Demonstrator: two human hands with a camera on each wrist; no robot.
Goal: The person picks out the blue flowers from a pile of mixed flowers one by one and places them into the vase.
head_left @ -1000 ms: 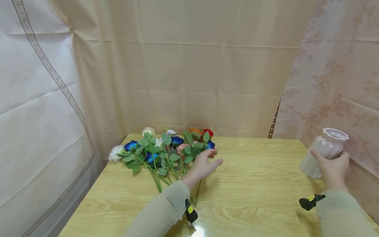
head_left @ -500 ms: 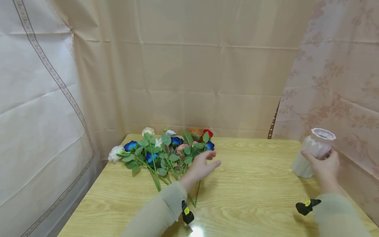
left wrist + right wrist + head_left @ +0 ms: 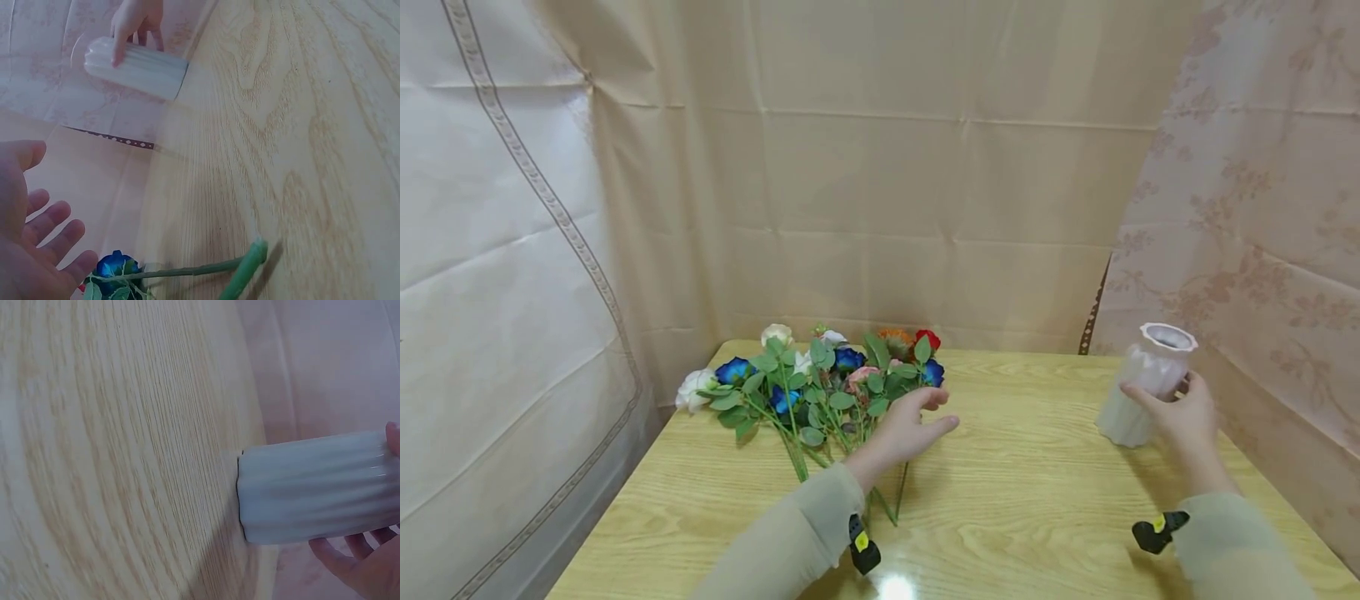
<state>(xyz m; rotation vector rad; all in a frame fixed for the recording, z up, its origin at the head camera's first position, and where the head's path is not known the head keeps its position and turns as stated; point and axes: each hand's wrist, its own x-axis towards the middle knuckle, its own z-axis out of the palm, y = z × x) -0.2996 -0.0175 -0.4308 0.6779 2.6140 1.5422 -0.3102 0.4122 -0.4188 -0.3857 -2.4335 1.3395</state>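
Note:
On the right half of the table, my right hand (image 3: 1183,421) grips a white ribbed vase (image 3: 1131,400) with a scalloped rim, thumb on one side and fingers round the other. The vase stands upright, its base right at the tabletop in the right wrist view. At the left lies a bunch of artificial flowers (image 3: 842,400) with blue, white, pink, orange and red heads. My left hand (image 3: 906,433) hovers at the right side of the bunch, fingers loosely bent and holding nothing. In the left wrist view, a cut green stem (image 3: 247,269) and a blue flower (image 3: 117,265) show below that hand.
The wood-grain table (image 3: 1022,500) reaches back to a beige cloth (image 3: 925,183). A white cloth (image 3: 497,292) hangs on the left and a floral cloth (image 3: 1262,208) on the right, close beside the right arm.
My right hand has moved the vase leftward across the table, away from the right edge. The left hand has stayed almost in place beside the flowers.

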